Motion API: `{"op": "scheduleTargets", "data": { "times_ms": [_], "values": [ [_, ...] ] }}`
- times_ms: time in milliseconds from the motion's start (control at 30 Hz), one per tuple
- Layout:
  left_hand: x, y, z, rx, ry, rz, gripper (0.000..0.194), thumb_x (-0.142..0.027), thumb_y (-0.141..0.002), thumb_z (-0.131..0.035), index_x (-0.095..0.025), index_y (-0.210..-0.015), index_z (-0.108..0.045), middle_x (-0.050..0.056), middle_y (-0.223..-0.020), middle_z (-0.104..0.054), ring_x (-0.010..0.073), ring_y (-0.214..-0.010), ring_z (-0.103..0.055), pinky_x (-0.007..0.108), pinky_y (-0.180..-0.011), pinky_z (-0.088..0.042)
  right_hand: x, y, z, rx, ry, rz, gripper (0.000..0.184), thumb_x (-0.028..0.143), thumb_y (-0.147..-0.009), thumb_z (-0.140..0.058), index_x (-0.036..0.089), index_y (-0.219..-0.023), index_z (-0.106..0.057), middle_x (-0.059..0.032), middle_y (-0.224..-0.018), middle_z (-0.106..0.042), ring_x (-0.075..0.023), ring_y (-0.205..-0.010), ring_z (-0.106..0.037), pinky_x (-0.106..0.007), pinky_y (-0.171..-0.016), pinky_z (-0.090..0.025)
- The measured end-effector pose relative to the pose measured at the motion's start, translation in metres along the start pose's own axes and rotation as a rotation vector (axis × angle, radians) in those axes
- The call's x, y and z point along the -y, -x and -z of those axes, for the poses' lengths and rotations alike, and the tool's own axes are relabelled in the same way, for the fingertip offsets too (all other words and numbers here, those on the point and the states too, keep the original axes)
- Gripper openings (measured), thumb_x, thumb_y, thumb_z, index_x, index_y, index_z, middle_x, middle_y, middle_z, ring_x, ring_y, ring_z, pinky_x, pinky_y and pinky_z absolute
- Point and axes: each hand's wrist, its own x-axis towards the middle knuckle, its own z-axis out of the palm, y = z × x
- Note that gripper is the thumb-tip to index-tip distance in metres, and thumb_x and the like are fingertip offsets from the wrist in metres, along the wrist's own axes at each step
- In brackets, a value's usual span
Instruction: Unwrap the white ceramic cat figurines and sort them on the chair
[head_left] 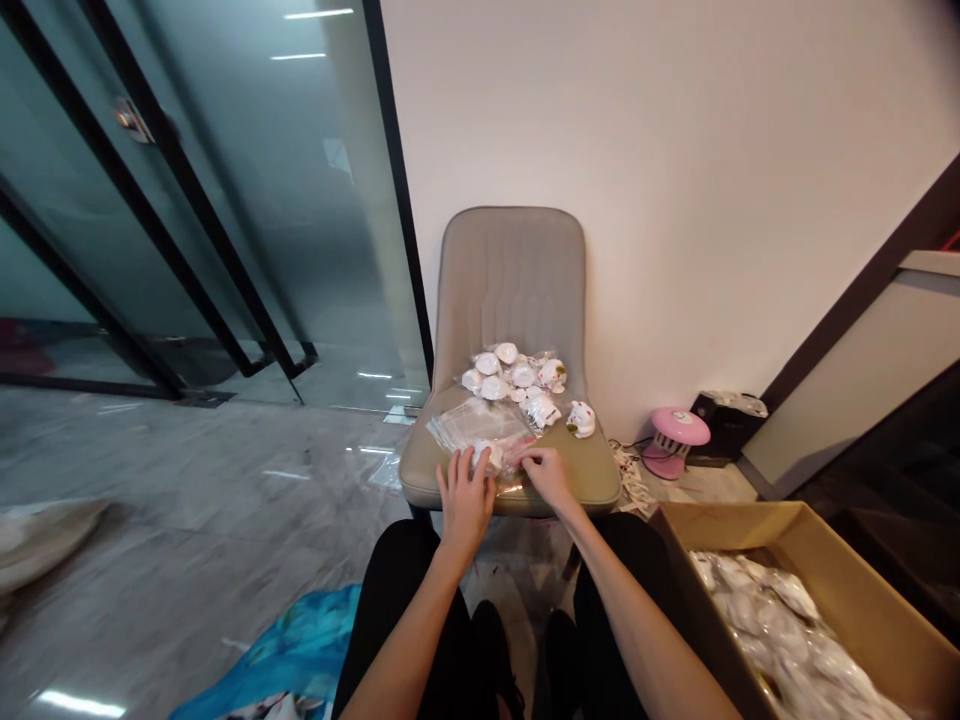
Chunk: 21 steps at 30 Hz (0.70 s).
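Note:
On the chair seat, my left hand rests with its fingers spread against a small white object in clear plastic. My right hand pinches the edge of that clear plastic bag at the seat's front. Behind my hands lies a stack of flat clear plastic bags. A white figurine with red spots and a green patch stands unwrapped at the right of the seat. Several white figurines in clear bags are heaped toward the backrest.
The grey padded chair stands against a white wall. At right, a cardboard box holds many wrapped white pieces, with a pink round device beyond. Blue printed material lies on the floor at left. A frosted glass door is at left.

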Motion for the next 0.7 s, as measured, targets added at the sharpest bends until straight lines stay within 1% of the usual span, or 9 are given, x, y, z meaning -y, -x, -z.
{"op": "scheduleTargets", "data": {
  "times_ms": [100, 200, 300, 333, 400, 467, 533, 600, 700],
  "values": [
    [0.0, 0.001, -0.001, -0.006, 0.007, 0.004, 0.048, -0.023, -0.096, -0.048, -0.024, -0.144, -0.053, 0.014, -0.146, -0.053, 0.0339, -0.137, -0.045, 0.062, -0.113, -0.032, -0.006, -0.001, -0.004, -0.002, -0.063, 0.018, 0.028, 0.023, -0.077, -0.048, 0.022, -0.071, -0.076, -0.0041, -0.082, -0.078, -0.022, -0.082, -0.072, -0.033, -0.083, -0.053],
    [0.001, 0.001, -0.002, -0.019, 0.016, 0.009, 0.048, -0.024, -0.096, -0.049, -0.025, -0.143, -0.054, 0.014, -0.145, -0.054, 0.0338, -0.137, -0.045, 0.061, -0.113, -0.034, -0.012, -0.003, -0.006, 0.036, -0.149, 0.042, 0.026, 0.023, -0.076, -0.047, 0.021, -0.071, -0.073, -0.0044, -0.081, -0.077, -0.0216, -0.08, -0.071, -0.034, -0.081, -0.053],
    [0.0, 0.001, -0.002, -0.022, 0.015, 0.01, 0.047, -0.024, -0.096, -0.049, -0.025, -0.142, -0.055, 0.014, -0.145, -0.054, 0.0332, -0.136, -0.046, 0.06, -0.113, -0.034, -0.011, -0.002, -0.006, 0.031, -0.205, 0.047, 0.022, 0.027, -0.079, -0.049, 0.02, -0.075, -0.07, -0.0057, -0.082, -0.075, -0.0218, -0.077, -0.068, -0.033, -0.077, -0.052],
    [0.0, 0.001, -0.002, -0.022, 0.014, 0.01, 0.047, -0.024, -0.096, -0.049, -0.025, -0.142, -0.055, 0.014, -0.145, -0.054, 0.033, -0.136, -0.046, 0.06, -0.113, -0.034, -0.008, -0.001, -0.004, 0.009, -0.222, 0.05, 0.022, 0.03, -0.082, -0.05, 0.019, -0.078, -0.069, -0.0063, -0.084, -0.074, -0.022, -0.078, -0.068, -0.033, -0.077, -0.052],
    [-0.001, 0.001, -0.002, -0.022, 0.012, 0.014, 0.047, -0.023, -0.096, -0.049, -0.025, -0.142, -0.055, 0.014, -0.145, -0.054, 0.0326, -0.136, -0.045, 0.059, -0.113, -0.033, 0.002, 0.005, -0.001, -0.076, -0.229, 0.062, 0.025, 0.036, -0.089, -0.05, 0.019, -0.086, -0.068, -0.0073, -0.088, -0.073, -0.0222, -0.082, -0.067, -0.033, -0.08, -0.051],
    [-0.002, 0.002, -0.003, -0.025, 0.013, 0.021, 0.047, -0.023, -0.096, -0.048, -0.026, -0.142, -0.055, 0.014, -0.145, -0.054, 0.0324, -0.136, -0.045, 0.059, -0.114, -0.032, 0.014, 0.012, 0.0, -0.181, -0.173, 0.106, 0.028, 0.041, -0.094, -0.049, 0.019, -0.093, -0.067, -0.0082, -0.093, -0.072, -0.0223, -0.087, -0.065, -0.033, -0.084, -0.05],
    [-0.002, 0.002, -0.003, -0.024, 0.017, 0.02, 0.047, -0.022, -0.096, -0.048, -0.026, -0.143, -0.055, 0.014, -0.145, -0.053, 0.0324, -0.137, -0.045, 0.059, -0.114, -0.032, 0.023, 0.019, -0.001, -0.238, -0.081, 0.18, 0.027, 0.041, -0.095, -0.052, 0.02, -0.098, -0.068, -0.0089, -0.097, -0.07, -0.0228, -0.094, -0.063, -0.034, -0.09, -0.048],
    [-0.002, 0.002, -0.004, -0.019, 0.019, 0.013, 0.048, -0.023, -0.096, -0.048, -0.026, -0.143, -0.054, 0.014, -0.146, -0.053, 0.0328, -0.137, -0.044, 0.059, -0.114, -0.032, 0.026, 0.022, -0.006, -0.222, -0.02, 0.225, 0.025, 0.042, -0.093, -0.057, 0.021, -0.1, -0.069, -0.0092, -0.099, -0.069, -0.0233, -0.097, -0.062, -0.035, -0.092, -0.047],
    [-0.002, 0.003, -0.004, -0.02, 0.023, 0.009, 0.048, -0.023, -0.096, -0.048, -0.025, -0.144, -0.053, 0.014, -0.146, -0.052, 0.0334, -0.137, -0.043, 0.06, -0.114, -0.031, 0.02, 0.017, -0.015, -0.101, -0.051, 0.189, 0.023, 0.041, -0.089, -0.062, 0.02, -0.091, -0.071, -0.0078, -0.095, -0.07, -0.0216, -0.089, -0.063, -0.033, -0.085, -0.049]
  ]
}}
